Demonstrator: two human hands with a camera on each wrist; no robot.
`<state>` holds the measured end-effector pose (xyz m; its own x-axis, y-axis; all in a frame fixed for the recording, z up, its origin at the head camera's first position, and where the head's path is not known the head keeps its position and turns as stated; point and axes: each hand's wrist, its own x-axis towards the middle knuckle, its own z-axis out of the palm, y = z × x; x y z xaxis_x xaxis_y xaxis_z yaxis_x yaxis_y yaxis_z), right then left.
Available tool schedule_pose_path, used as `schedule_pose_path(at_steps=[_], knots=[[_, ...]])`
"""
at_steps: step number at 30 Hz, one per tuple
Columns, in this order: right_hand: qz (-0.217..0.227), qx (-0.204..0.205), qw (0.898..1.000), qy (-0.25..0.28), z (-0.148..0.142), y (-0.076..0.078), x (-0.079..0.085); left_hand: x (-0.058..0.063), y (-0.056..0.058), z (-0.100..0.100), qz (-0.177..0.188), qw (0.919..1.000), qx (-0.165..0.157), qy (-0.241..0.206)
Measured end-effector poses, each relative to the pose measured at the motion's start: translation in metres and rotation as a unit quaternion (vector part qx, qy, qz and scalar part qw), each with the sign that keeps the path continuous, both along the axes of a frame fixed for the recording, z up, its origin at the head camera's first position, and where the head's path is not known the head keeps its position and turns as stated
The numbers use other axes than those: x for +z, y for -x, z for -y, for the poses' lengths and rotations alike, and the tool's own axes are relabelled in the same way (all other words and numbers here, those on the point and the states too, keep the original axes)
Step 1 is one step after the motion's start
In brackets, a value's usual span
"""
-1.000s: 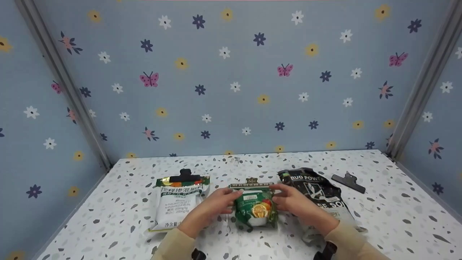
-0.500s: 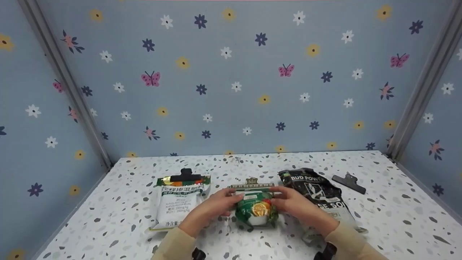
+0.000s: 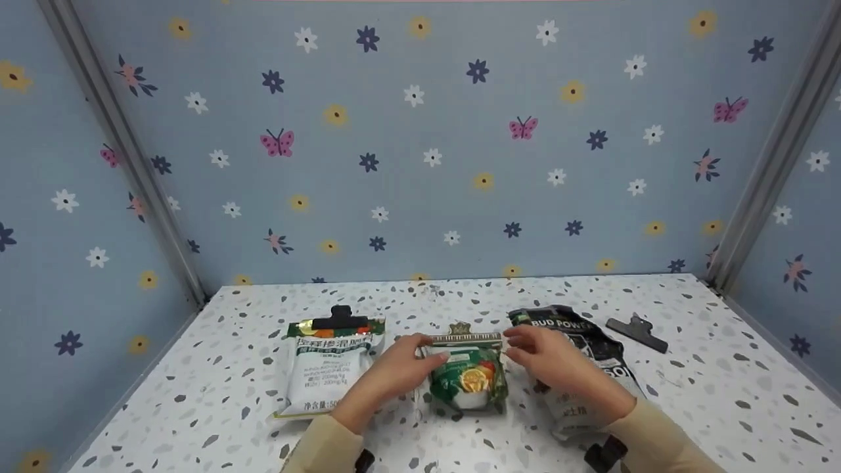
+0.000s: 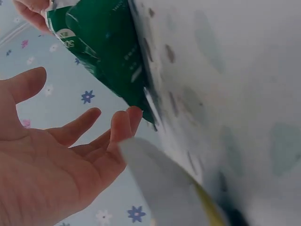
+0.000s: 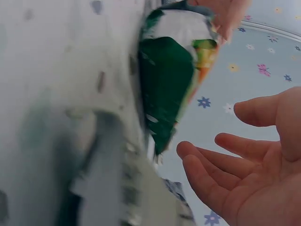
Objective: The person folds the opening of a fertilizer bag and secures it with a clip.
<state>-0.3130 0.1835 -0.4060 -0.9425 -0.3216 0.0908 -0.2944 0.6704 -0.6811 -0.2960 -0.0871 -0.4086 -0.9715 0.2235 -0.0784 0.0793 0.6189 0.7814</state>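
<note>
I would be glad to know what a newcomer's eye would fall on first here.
Probably the green packet with its orange-slice print, between the left hand and the right hand. Behind it stands a floral-patterned blue wall. A loose dark clip lies on the right of the speckled table.

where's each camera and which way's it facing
Head: on the head, faces forward and down at the green bag; left hand, right hand, sleeves show.
Left wrist: worn there, faces that bag; left hand shows, part of the right.
Right wrist: worn there, faces that bag; right hand shows, part of the left.
Both wrist views share the wall.
</note>
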Motion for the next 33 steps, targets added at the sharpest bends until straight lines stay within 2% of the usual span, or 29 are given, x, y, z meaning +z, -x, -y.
schedule_pose_path(at_steps=[6,11,17,22,24,28,33], knots=[[-0.008,-0.021,1.0,-0.01,-0.028,-0.001,0.02,0.014,-0.001,-0.015,-0.029,0.9992,-0.025,0.012],[-0.027,-0.025,0.999,-0.011,-0.058,-0.008,0.025,0.02,0.0,-0.03,-0.035,0.9983,-0.042,0.018],[-0.038,-0.052,0.998,-0.01,-0.093,-0.014,0.018,0.023,0.0,-0.051,-0.038,0.9965,-0.064,0.039],[-0.128,-0.1,0.987,-0.004,-0.117,-0.015,0.005,0.028,0.002,-0.071,-0.043,0.9951,-0.072,0.051],[-0.149,-0.119,0.982,0.0,-0.123,-0.011,0.0,0.03,0.003,-0.08,-0.042,0.9952,-0.073,0.05],[-0.115,-0.126,0.985,-0.009,-0.13,-0.004,-0.007,0.031,0.008,-0.097,-0.028,0.9961,-0.074,0.039],[-0.064,-0.113,0.991,-0.017,-0.135,0.002,-0.013,0.032,0.016,-0.115,0.008,0.997,-0.077,-0.001]])
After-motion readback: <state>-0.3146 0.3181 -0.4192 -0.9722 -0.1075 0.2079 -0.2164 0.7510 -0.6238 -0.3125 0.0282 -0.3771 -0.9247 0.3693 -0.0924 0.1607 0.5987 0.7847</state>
